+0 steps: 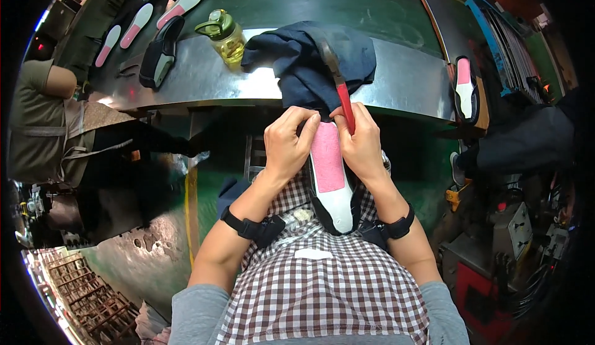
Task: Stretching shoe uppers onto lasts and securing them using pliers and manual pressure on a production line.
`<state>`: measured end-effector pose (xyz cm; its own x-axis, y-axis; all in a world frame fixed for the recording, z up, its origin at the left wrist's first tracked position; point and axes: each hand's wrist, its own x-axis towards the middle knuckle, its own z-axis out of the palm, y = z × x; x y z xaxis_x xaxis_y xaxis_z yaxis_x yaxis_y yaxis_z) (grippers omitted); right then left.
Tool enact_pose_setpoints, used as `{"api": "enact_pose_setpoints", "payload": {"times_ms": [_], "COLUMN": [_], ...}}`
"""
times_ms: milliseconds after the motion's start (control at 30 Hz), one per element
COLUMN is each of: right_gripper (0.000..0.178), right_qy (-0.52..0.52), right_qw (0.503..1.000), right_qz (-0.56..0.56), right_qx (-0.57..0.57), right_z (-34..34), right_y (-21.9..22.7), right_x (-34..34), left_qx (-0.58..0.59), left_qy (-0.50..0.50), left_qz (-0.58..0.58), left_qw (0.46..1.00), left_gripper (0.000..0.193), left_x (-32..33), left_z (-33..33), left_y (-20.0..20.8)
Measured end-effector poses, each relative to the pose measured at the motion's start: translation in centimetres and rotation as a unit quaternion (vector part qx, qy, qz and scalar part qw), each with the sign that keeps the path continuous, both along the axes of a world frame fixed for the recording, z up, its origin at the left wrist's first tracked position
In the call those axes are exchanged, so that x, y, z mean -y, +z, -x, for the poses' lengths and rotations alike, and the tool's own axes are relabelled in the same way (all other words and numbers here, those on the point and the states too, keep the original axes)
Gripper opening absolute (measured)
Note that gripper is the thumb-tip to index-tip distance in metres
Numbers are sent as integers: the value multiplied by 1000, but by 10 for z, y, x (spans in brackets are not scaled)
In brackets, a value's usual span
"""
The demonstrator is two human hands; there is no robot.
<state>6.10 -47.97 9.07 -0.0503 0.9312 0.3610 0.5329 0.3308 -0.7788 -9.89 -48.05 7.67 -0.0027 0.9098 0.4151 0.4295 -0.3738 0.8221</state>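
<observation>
A shoe upper, black-edged and bottom up, lies lengthwise over my lap with its far end near the table's edge. Its underside has a white insole board with a pink pad on the far half. My left hand is closed, thumb and fingers pinching the dark edge at the shoe's far end. My right hand grips red-handled pliers and touches the same end from the right. Their metal head points away, over a dark blue cloth on the table; whether their jaws hold anything I cannot tell.
The metal-edged table spans the front. On it stand a green-lidded bottle, a black shoe and several pink-and-white shoe bottoms. Another shoe sits at the right. People are on both sides; a machine stands lower right.
</observation>
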Motion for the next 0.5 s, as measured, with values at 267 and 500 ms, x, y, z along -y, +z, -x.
{"api": "enact_pose_setpoints", "payload": {"times_ms": [267,500], "right_gripper": [12,10], "right_qy": [54,3], "right_qw": [997,1000], "right_qz": [50,-7], "right_qx": [-12,17], "right_z": [-9,-6], "right_y": [8,14], "right_x": [8,1], "left_qx": [4,13], "left_qy": [42,7], "left_qz": [34,38], "left_qw": [999,999], "left_gripper": [14,15], "left_x": [3,6], "left_z": [-2,-6], "left_y": [5,14]}}
